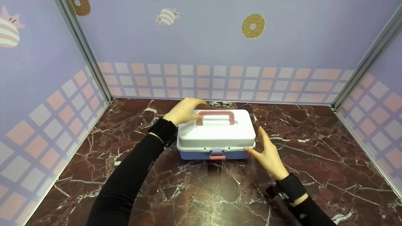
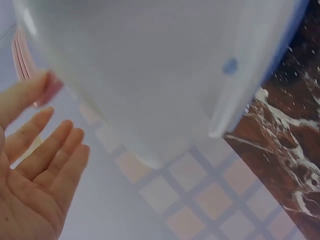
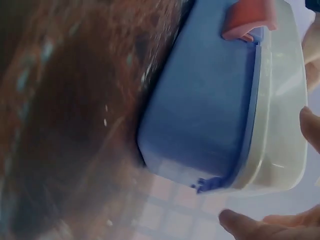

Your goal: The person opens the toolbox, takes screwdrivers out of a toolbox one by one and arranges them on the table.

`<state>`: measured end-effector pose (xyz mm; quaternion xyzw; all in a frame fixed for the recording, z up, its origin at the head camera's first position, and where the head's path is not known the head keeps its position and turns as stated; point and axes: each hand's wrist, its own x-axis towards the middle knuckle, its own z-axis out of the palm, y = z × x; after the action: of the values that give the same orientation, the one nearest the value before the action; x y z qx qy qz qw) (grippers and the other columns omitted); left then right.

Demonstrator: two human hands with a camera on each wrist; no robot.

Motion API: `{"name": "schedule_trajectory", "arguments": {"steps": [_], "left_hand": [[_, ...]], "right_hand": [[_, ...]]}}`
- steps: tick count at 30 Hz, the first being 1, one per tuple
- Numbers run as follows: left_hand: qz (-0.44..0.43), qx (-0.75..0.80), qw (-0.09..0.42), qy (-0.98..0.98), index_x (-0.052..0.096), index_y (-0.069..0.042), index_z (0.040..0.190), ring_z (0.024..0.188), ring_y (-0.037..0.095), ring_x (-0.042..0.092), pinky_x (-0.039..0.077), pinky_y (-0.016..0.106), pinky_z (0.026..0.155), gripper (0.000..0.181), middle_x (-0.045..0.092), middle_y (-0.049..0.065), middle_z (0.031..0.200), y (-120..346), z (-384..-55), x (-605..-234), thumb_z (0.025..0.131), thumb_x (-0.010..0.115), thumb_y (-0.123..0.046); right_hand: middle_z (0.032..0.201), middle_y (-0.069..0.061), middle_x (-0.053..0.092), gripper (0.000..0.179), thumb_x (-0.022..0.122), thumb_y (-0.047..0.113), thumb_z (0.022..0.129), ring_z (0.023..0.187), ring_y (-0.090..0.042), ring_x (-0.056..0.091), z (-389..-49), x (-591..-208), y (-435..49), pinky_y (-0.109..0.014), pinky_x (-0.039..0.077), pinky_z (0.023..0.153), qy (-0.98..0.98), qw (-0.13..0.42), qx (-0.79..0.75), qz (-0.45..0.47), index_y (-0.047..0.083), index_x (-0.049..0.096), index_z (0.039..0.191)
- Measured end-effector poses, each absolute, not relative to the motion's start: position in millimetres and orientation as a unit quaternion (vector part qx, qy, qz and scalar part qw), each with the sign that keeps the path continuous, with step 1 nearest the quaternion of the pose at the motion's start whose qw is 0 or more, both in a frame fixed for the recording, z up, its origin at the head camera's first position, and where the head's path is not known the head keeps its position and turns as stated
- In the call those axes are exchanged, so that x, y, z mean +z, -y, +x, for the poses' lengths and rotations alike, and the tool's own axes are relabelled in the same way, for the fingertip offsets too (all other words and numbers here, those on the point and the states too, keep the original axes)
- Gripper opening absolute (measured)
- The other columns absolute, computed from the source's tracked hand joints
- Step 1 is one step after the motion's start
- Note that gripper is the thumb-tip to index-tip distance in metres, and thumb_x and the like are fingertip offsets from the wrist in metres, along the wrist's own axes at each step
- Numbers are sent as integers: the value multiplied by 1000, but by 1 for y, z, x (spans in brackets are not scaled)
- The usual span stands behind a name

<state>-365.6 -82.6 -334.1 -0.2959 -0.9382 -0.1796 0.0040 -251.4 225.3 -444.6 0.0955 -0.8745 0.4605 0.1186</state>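
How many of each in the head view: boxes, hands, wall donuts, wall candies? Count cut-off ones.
Box: 1
Hands: 2 (left hand, right hand)
Wall donuts: 2, one cut off at top
Wall candies: 2, one cut off at left
Total: 7

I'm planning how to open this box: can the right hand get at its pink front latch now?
Probably yes: the right hand is by the right end of the box, with nothing visible between it and the pink latch.
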Motion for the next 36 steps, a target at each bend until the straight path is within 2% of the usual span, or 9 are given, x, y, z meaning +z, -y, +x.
{"name": "schedule_trajectory", "arguments": {"steps": [3, 7, 9, 12, 14, 17, 24, 32, 36], "left_hand": [[-274, -171, -20, 946, 43, -7, 149, 135, 32, 50, 35, 46, 119, 71, 51, 15, 148, 89, -371, -335, 90, 70, -37], [-250, -167, -48, 953, 36, -4, 152, 139, 36, 44, 32, 48, 120, 83, 46, 19, 151, 98, -376, -342, 91, 62, -55], [-240, -173, -57, 954, 39, -2, 150, 139, 38, 44, 34, 50, 119, 84, 46, 21, 151, 101, -378, -347, 92, 58, -59], [-231, -186, -58, 953, 49, -1, 144, 134, 37, 51, 39, 49, 115, 80, 53, 21, 144, 104, -379, -355, 92, 56, -62], [-228, -195, -54, 952, 54, -2, 140, 130, 37, 55, 42, 49, 113, 77, 58, 20, 140, 104, -380, -358, 92, 56, -62], [-224, -203, -48, 952, 57, -4, 137, 129, 36, 56, 43, 49, 112, 75, 59, 19, 138, 104, -380, -361, 91, 56, -62], [-215, -212, -44, 952, 61, -6, 135, 126, 36, 59, 45, 49, 110, 73, 62, 18, 135, 104, -376, -357, 89, 59, -63], [-213, -191, -30, 958, 68, -5, 125, 112, 36, 67, 52, 47, 101, 71, 68, 20, 123, 103, -368, -354, 87, 61, -65], [-209, -180, -20, 961, 73, -5, 115, 100, 33, 69, 55, 44, 93, 69, 73, 18, 112, 104, -364, -353, 85, 62, -66]], "right_hand": [[157, -32, 26, 85, 69, 21, 93, 144, -45, 33, -255, -445, -227, -52, 33, 118, 858, 55, 506, 70, -6, 17, 154], [153, -33, 33, 75, 64, 20, 97, 140, -42, 41, -260, -447, -228, -47, 39, 115, 824, 12, 565, 53, -10, 22, 151], [150, -31, 40, 70, 63, 18, 97, 134, -38, 50, -262, -449, -228, -44, 42, 113, 795, -7, 605, 49, -10, 26, 150], [143, -31, 49, 62, 60, 14, 99, 120, -25, 62, -264, -454, -227, -40, 47, 109, 747, -33, 662, 44, -10, 31, 148], [138, -30, 55, 59, 60, 14, 98, 108, -15, 67, -266, -457, -227, -39, 50, 105, 734, -36, 677, 41, -10, 35, 146], [135, -28, 58, 58, 61, 17, 98, 99, -6, 68, -267, -458, -226, -35, 53, 101, 734, -33, 677, 37, -10, 38, 145], [123, -18, 68, 54, 62, 17, 98, 92, -3, 67, -270, -457, -227, -24, 56, 88, 736, -26, 676, 19, -9, 44, 142], [129, -21, 64, 57, 59, 18, 100, 98, -2, 67, -277, -456, -234, -25, 54, 96, 734, -42, 678, 23, -10, 39, 145], [135, -26, 58, 60, 57, 22, 101, 99, -1, 66, -281, -456, -236, -33, 51, 104, 738, -42, 673, 15, -10, 36, 146]]}}
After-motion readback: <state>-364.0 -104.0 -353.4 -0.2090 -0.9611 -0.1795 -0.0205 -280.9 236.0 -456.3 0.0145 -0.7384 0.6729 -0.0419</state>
